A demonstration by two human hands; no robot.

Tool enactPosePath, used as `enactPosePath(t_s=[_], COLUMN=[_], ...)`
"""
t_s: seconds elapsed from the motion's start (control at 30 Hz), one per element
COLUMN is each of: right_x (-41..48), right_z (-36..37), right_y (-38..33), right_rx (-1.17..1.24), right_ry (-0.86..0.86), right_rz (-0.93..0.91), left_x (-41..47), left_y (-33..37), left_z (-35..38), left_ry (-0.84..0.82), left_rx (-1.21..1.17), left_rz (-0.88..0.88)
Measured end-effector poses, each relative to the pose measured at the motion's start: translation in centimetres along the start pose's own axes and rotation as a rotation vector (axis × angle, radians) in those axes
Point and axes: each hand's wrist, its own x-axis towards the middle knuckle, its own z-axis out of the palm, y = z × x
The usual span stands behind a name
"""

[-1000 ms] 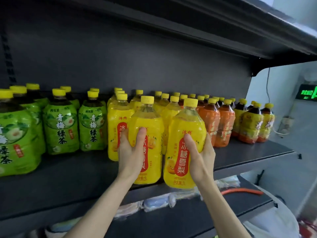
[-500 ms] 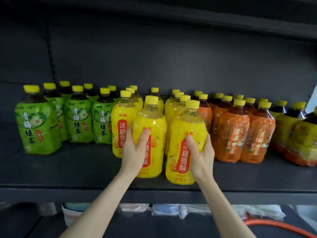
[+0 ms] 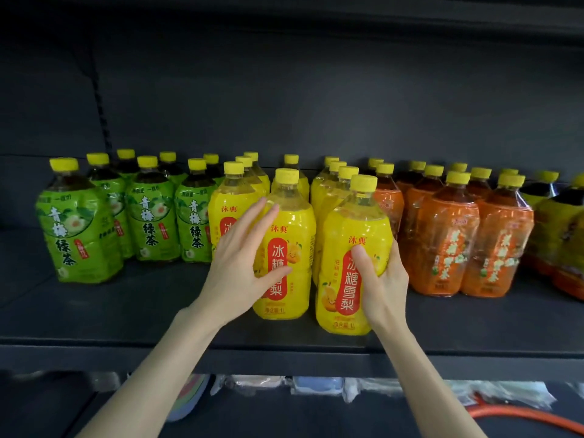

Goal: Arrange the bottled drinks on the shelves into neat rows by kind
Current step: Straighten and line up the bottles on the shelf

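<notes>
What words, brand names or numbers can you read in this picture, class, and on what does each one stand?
"沐典" and "冰糖雪梨": front right yellow bottle, held by the right hand.
"净含量 1L": foot of that label.
"沐典", "冰糖", "梨": yellow bottle behind the open left hand.
"青梅绿茶": green bottles.
Orange bottles: white label text too blurred to read.
Small print elsewhere: too small.

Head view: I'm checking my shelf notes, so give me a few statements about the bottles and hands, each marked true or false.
1. The right hand grips the front yellow bottle. True.
2. The left hand is clenched round a green bottle. False: its fingers are spread, at a yellow bottle.
3. The orange bottles stand left of the yellow ones. False: right.
4. Every visible cap is yellow. True.
</notes>
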Motion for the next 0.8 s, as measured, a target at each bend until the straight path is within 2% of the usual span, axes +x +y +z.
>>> enactPosePath(t_s=[0.23, 0.5, 0.63, 0.7, 0.8], right_x=[0.0, 0.0, 0.0, -0.1, -0.2], right_z=[-0.1, -0.1, -0.2, -0.1, 0.0], right_y=[0.1, 0.1, 0.2, 0.1, 0.2], right_rx=[0.014, 0.022, 0.015, 0.008, -0.001], right_ry=[-0.01, -0.022, -0.021, -0.014, 0.022], right_rz=[-0.008, -0.002, 0.004, 0.007, 0.017], left_x=[2.8, 5.2, 5.6, 5.0, 3.1], left_y=[-1.6, -2.4, -2.2, -2.7, -3.8], left_z=[2.2, 4.0, 4.4, 4.3, 3.7], left_ry=[0.037, -0.025, -0.068, -0.001, 0.297], left_rx=[0.405, 0.732, 0.811, 0.747, 0.531], left_rz=[0.058, 0.028, -0.002, -0.002, -0.087])
